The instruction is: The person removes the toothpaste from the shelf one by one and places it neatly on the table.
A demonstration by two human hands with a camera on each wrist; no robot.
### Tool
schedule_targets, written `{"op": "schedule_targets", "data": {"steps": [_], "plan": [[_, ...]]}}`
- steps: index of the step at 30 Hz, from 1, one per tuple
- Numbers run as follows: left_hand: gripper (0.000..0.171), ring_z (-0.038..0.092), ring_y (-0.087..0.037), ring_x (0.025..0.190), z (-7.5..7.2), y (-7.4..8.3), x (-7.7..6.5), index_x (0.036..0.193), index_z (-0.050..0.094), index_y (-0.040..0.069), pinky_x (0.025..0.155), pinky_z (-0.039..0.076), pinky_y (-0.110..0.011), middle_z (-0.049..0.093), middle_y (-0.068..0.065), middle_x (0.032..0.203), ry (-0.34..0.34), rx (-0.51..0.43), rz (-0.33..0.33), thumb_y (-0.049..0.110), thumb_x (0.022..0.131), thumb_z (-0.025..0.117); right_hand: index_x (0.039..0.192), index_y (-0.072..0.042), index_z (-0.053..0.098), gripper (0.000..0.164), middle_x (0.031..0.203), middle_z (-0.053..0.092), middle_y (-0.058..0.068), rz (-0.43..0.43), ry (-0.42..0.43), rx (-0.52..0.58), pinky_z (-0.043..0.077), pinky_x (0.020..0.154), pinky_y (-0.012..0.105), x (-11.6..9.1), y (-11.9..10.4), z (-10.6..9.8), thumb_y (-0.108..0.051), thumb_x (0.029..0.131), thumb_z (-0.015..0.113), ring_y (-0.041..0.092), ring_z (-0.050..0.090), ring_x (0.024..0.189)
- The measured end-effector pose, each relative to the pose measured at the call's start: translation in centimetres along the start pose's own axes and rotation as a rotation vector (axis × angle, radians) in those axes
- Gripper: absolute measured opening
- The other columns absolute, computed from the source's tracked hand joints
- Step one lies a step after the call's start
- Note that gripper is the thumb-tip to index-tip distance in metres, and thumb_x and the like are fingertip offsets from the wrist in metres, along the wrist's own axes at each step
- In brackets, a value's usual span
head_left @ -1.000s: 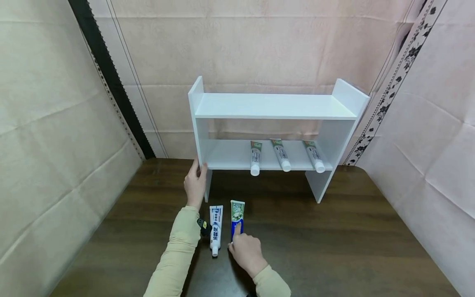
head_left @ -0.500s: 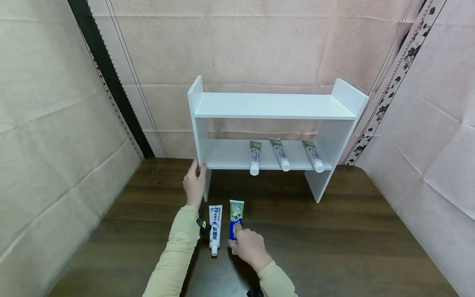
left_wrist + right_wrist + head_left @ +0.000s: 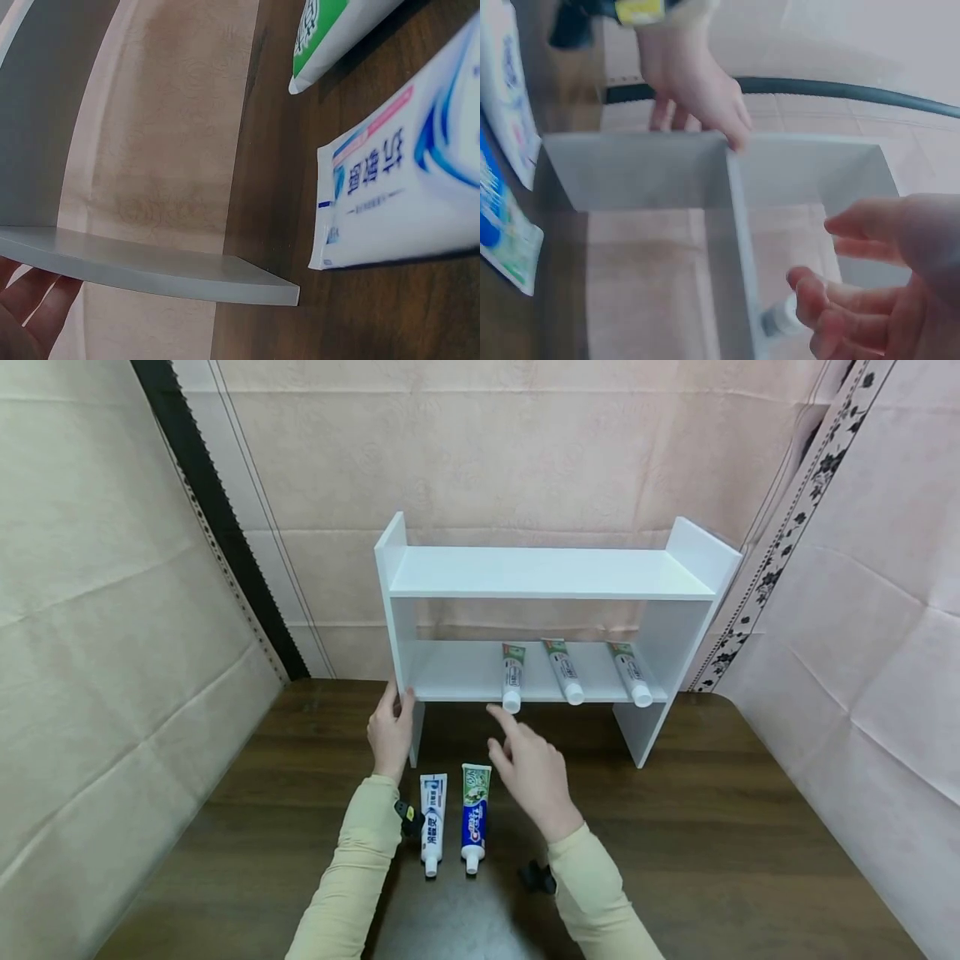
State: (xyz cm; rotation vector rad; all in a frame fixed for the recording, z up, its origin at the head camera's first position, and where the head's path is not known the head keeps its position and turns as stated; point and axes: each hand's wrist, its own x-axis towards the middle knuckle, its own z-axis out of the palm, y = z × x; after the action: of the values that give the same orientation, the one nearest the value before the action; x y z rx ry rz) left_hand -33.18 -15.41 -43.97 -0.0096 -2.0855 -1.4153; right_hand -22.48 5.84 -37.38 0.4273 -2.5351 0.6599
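Note:
A white two-tier shelf [image 3: 555,573] stands on the dark wooden table. My left hand [image 3: 390,739] holds its left side panel at lower-board height, thumb near the front edge and fingers outside. Past the front of the lower board, my right hand [image 3: 534,772] hovers with nothing in it, index finger extended near the cap of the leftmost shelved toothpaste tube [image 3: 513,675]. Two more tubes, a middle one [image 3: 562,670] and a right one [image 3: 629,674], lie on that board, caps forward. On the table lie a white-and-blue toothpaste tube [image 3: 432,818] and a green-and-blue toothpaste tube [image 3: 475,810].
Pale cloth walls [image 3: 525,460] enclose the table [image 3: 712,827] at the back and both sides. The shelf's upper board is bare. A dark wrist strap [image 3: 408,818] on the left arm sits close beside the white-and-blue tube.
My right hand has lifted off the green-and-blue toothpaste tube and moved forward and right toward the lower shelf board. My left hand stays at the side panel.

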Motion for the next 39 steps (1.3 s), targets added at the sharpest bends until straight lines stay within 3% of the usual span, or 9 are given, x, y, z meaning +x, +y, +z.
{"op": "schedule_targets", "data": {"steps": [6, 9, 14, 16, 20, 24, 39], "plan": [[0.046, 0.067, -0.03, 0.11, 0.1, -0.1, -0.1, 0.145, 0.039, 0.043, 0.085, 0.053, -0.051, 0.062, -0.007, 0.134, -0.004, -0.005, -0.01, 0.047, 0.099, 0.047, 0.143, -0.018, 0.046, 0.054, 0.057, 0.051, 0.0, 0.076, -0.033, -0.076, 0.025, 0.04, 0.023, 2.7, 1.8, 0.2, -0.027, 0.093, 0.064, 0.011, 0.038, 0.042], [0.046, 0.067, -0.03, 0.11, 0.2, -0.1, -0.2, 0.145, 0.039, 0.044, 0.085, 0.054, -0.051, 0.062, -0.008, 0.134, -0.004, -0.004, -0.012, 0.048, 0.099, 0.047, 0.143, -0.019, 0.045, 0.056, 0.063, 0.058, 0.005, 0.104, -0.058, -0.071, 0.027, 0.041, 0.024, 3.4, 2.7, 0.8, -0.03, 0.092, 0.065, 0.014, 0.043, 0.044], [0.046, 0.068, -0.03, 0.109, 0.3, -0.2, -0.3, 0.145, 0.039, 0.044, 0.084, 0.054, -0.051, 0.062, -0.007, 0.134, -0.003, 0.003, -0.014, 0.048, 0.099, 0.047, 0.134, -0.018, 0.048, 0.046, 0.084, 0.068, 0.012, 0.165, -0.027, -0.008, 0.033, 0.042, 0.027, 3.8, 3.2, 1.6, -0.034, 0.093, 0.063, 0.017, 0.05, 0.048], [0.046, 0.067, -0.03, 0.11, 0.3, -0.1, -0.3, 0.145, 0.039, 0.043, 0.084, 0.054, -0.051, 0.062, -0.008, 0.135, -0.006, 0.002, -0.01, 0.047, 0.099, 0.047, 0.127, -0.015, 0.05, 0.038, 0.084, 0.069, 0.013, 0.184, 0.003, 0.01, 0.033, 0.042, 0.027, 3.9, 3.1, 1.8, -0.031, 0.095, 0.062, 0.018, 0.049, 0.046], [0.046, 0.067, -0.031, 0.111, 0.3, 0.0, -0.2, 0.145, 0.041, 0.041, 0.086, 0.054, -0.052, 0.061, -0.008, 0.135, -0.006, -0.003, -0.001, 0.048, 0.099, 0.046, 0.118, -0.011, 0.05, 0.027, 0.076, 0.068, 0.012, 0.186, 0.046, 0.027, 0.031, 0.04, 0.027, 3.7, 3.2, 1.9, -0.022, 0.095, 0.059, 0.016, 0.045, 0.043], [0.047, 0.067, -0.032, 0.111, 0.3, 0.0, 0.1, 0.145, 0.041, 0.039, 0.088, 0.054, -0.053, 0.06, -0.008, 0.136, 0.002, -0.004, 0.001, 0.048, 0.099, 0.046, 0.119, -0.01, 0.047, 0.029, 0.071, 0.067, 0.011, 0.176, 0.062, 0.044, 0.031, 0.04, 0.026, 3.2, 3.3, 2.0, -0.019, 0.093, 0.059, 0.016, 0.044, 0.042], [0.048, 0.066, -0.033, 0.112, 0.0, 0.2, -0.1, 0.146, 0.043, 0.035, 0.09, 0.053, -0.052, 0.059, -0.008, 0.138, 0.002, 0.001, -0.002, 0.047, 0.099, 0.047, 0.116, -0.009, 0.046, 0.028, 0.081, 0.071, 0.015, 0.196, 0.057, 0.116, 0.033, 0.038, 0.024, -0.6, 2.8, 1.3, -0.023, 0.095, 0.06, 0.012, 0.041, 0.041]]}}
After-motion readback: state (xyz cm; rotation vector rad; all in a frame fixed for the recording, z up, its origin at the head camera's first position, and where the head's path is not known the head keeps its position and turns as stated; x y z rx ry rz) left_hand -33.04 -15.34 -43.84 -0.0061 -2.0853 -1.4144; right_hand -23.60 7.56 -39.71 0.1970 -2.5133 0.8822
